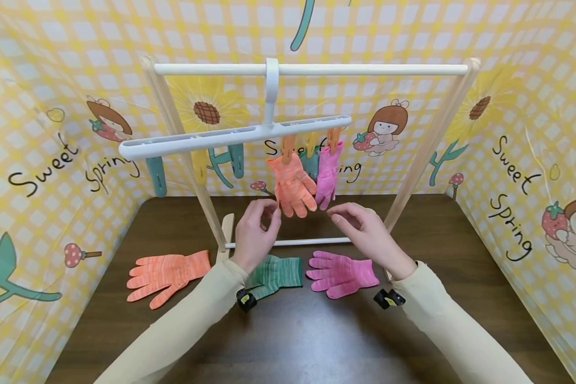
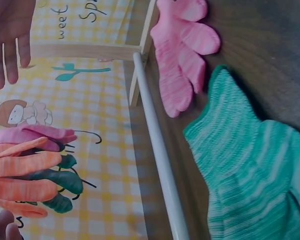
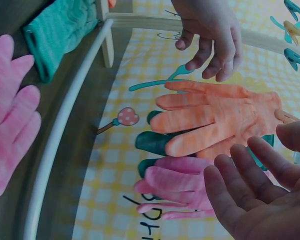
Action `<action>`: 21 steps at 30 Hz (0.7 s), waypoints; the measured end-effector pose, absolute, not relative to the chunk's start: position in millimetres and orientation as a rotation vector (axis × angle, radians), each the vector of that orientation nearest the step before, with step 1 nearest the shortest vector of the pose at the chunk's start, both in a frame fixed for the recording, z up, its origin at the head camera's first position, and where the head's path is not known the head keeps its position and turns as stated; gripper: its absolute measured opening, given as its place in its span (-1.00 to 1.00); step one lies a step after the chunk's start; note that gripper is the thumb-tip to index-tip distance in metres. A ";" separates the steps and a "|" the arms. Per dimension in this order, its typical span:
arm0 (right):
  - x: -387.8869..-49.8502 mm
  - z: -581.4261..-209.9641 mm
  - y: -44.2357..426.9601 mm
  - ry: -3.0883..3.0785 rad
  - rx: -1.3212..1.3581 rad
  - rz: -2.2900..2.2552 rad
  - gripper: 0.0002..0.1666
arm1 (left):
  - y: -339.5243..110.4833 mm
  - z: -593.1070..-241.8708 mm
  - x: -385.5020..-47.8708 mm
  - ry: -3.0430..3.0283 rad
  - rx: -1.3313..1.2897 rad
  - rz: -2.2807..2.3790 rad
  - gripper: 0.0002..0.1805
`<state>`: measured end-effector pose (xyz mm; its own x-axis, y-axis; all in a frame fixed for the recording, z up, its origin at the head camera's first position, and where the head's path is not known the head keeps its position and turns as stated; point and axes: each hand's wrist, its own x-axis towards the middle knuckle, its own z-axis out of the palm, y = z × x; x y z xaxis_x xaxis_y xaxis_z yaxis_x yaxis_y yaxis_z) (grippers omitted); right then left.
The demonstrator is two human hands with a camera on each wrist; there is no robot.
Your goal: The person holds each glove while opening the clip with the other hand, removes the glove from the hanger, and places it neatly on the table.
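An orange glove (image 1: 294, 186) hangs by an orange clip from the grey hanger (image 1: 197, 140), with a pink glove (image 1: 328, 173) on its right and a green glove (image 1: 310, 160) partly hidden behind. My left hand (image 1: 258, 230) is just left of the orange glove, fingers loosely bent, holding nothing. On the other side, my right hand (image 1: 365, 229) is below and right of the hanging pink glove, its fingers relaxed and empty; the right wrist view shows its palm (image 3: 270, 195) beside the gloves. The hanger tilts, its left end lower.
On the table (image 1: 317, 341) lie an orange glove (image 1: 168, 274), a green glove (image 1: 280, 273) partly behind my left wrist, and a pink glove (image 1: 342, 273). A wooden rack with a white top rod (image 1: 365, 69) holds the hanger. Unused clips (image 1: 157, 176) hang on its left half.
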<state>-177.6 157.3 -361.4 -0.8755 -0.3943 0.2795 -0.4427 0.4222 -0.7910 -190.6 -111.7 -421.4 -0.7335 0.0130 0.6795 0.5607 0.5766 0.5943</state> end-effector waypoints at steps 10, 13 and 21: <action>-187.2 -344.5 143.5 -2.547 0.776 1.521 -0.67 | -111.5 -410.5 -200.3 -2.153 -0.439 -1.171 -0.78; -191.3 -339.0 140.9 -2.543 0.778 1.514 -0.66 | -110.8 -407.1 -203.2 -2.167 -0.426 -1.196 -0.77; -202.1 -327.6 131.3 -2.490 0.795 1.529 -0.65 | -107.9 -396.3 -211.0 -2.186 -0.400 -1.264 -0.73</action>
<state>-202.1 131.3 -327.6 -0.8561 -0.3731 0.3577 -0.4878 0.3542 -0.7979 -211.0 -107.9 -396.3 -0.7892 -0.0276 0.6136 0.5180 0.5069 0.6890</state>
